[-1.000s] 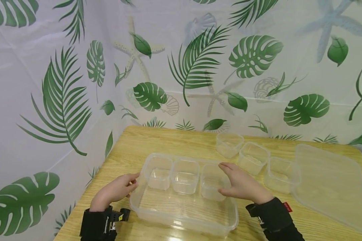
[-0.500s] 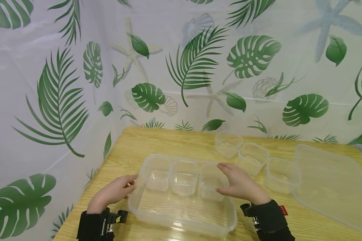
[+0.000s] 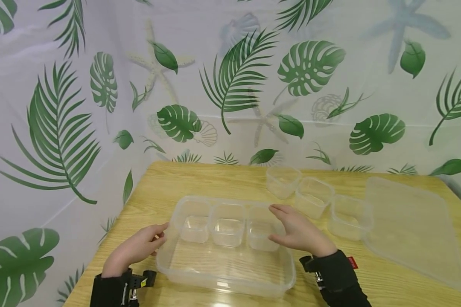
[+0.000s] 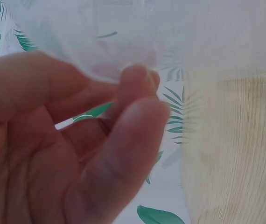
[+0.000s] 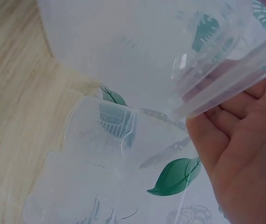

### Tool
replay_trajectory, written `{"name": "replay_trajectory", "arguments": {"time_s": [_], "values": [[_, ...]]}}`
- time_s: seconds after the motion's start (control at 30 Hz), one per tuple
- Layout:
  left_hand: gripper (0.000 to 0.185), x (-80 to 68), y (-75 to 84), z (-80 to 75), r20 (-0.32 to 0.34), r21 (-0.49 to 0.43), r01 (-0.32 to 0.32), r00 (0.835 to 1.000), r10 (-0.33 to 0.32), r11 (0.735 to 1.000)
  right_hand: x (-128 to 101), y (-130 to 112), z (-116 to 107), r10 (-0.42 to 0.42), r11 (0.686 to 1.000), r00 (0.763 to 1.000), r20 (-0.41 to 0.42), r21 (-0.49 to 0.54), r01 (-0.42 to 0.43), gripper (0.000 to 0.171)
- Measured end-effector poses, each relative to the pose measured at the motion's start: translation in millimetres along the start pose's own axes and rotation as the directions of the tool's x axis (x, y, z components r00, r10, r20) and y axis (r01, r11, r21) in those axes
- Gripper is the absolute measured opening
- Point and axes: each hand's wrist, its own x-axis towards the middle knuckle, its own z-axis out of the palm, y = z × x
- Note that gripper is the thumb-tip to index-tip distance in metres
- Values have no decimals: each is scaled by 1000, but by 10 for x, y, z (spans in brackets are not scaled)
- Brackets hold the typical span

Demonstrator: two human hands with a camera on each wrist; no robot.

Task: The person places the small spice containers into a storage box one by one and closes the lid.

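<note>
A large clear plastic box [image 3: 223,279] stands on the wooden table in the head view. Along its far side sit three small clear containers [image 3: 227,228] in a row. My left hand [image 3: 136,249] is at the box's left wall, loosely bent fingertips against the plastic; the left wrist view has the thumb [image 4: 123,154] apart from the rim. Over the right end, my right hand [image 3: 301,230] reaches beside the rightmost container [image 3: 262,238], thumb and fingers spread. Its fingers [image 5: 245,105] lie by the clear rim in the right wrist view, partly seen through plastic.
Behind and right of the box, three more small clear containers [image 3: 282,183] stand in a slanting row. A large translucent lid [image 3: 411,230] lies flat at the right of the table [image 3: 207,177]. A leaf-patterned curtain [image 3: 234,85] borders the back and left.
The head view has turned slightly right, so everything appears shifted left. Both hands keep nearly the same places at the box, and the containers stay put.
</note>
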Motion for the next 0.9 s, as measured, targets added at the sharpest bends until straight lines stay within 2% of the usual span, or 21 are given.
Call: {"name": "replay_trajectory", "arguments": {"time_s": [0.43,0.57,0.7,0.9], "values": [[46,-29,30,-6,17,-23,18,1000,-17,1000,-1,2,-11,27,998,1000,12,58,-28,69],[46,-35,26,0,15,-25,19,1000,-18,1000,-37,23,-91,102,991,994,-47,97,-97,69],[46,-26,26,5,18,-22,16,1000,-15,1000,-121,115,-247,248,964,962,-117,125,-234,70],[46,-28,35,2,15,-22,15,1000,-14,1000,-287,328,-457,445,890,887,-124,177,-421,78]]}}
